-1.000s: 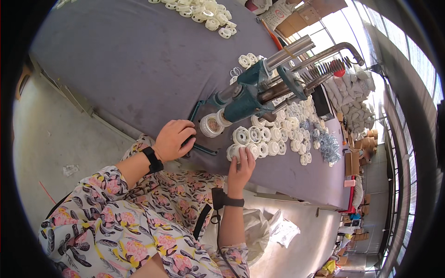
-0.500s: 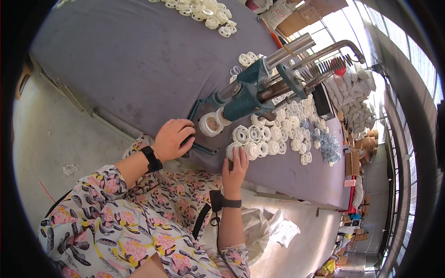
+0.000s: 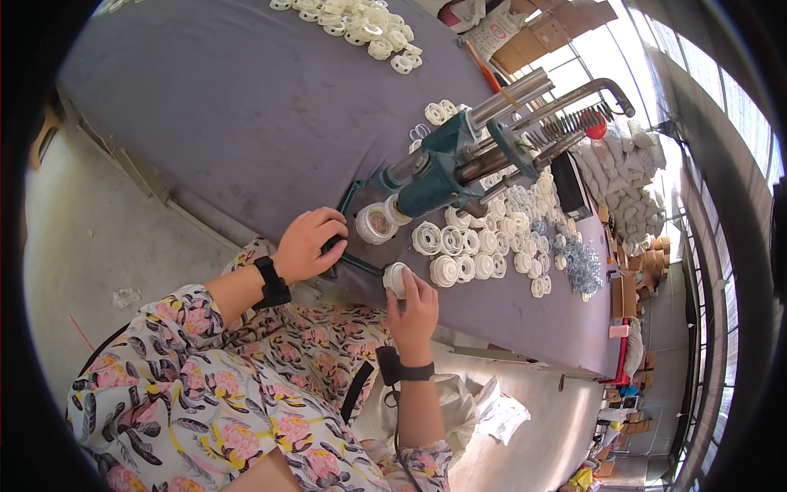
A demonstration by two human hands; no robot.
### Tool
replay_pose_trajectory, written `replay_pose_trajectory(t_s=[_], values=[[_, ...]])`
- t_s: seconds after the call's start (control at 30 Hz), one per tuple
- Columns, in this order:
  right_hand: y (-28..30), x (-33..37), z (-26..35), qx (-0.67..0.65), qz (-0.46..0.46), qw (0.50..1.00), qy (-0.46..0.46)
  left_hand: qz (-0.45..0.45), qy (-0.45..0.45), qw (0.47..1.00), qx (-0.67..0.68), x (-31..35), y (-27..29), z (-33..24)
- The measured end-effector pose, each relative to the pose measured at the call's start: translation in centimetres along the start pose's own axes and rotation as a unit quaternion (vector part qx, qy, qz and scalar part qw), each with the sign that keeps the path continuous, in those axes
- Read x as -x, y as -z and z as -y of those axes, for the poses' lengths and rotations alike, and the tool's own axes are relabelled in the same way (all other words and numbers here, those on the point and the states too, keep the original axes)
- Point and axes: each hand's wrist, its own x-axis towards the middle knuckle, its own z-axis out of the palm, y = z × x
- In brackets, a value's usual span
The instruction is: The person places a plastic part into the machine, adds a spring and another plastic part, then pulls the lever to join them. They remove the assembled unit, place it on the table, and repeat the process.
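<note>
My right hand [image 3: 416, 316] grips a white round plastic part [image 3: 395, 280] between thumb and fingers, just above the table's near edge. My left hand [image 3: 311, 244] is curled over a small black piece [image 3: 332, 243] by the green base frame of a bench press; its exact kind is partly hidden under the fingers. The green press [image 3: 434, 176] lies ahead of both hands, with a round whitish holder [image 3: 376, 224] under its ram. Several white ring-shaped parts [image 3: 444, 271] stand in rows to the right of the press, just beyond my right hand.
A heap of cream plastic rings [image 3: 369, 29] lies at the far side of the grey-covered table [image 3: 221, 107]. Tangled metal springs or wire [image 3: 582, 266] sit at the right. White sacks [image 3: 627, 172] are stacked behind, and a pale bag [image 3: 451, 410] is on the floor.
My right hand has taken a white round part from the end of the row and drawn it nearer, slightly left. The left hand stays at the black piece.
</note>
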Motion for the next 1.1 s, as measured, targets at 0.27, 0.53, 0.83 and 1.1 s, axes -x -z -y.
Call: replay_pose_trajectory(t_s=[0.27, 0.53, 0.83, 1.1], values=[[-0.2, 1.0, 0.2, 0.043, 0.002, 0.998, 0.038, -0.01, -0.025, 1.0, -0.015, -0.2, -0.2, 0.1], [-1.4, 1.4, 0.1, 0.043, -0.028, 0.998, 0.024, -0.013, 0.007, 1.0, 0.017, -0.1, -0.6, 0.6], [-0.7, -0.4, -1.7, -0.383, 0.014, 0.861, -0.335, -0.019, -0.001, 1.0, 0.02, 0.0, -0.7, 0.7], [0.3, -4.2, -0.1, -0.638, -0.02, 0.655, -0.405, -0.025, 0.071, 0.994, 0.082, -0.5, -1.0, 0.5]])
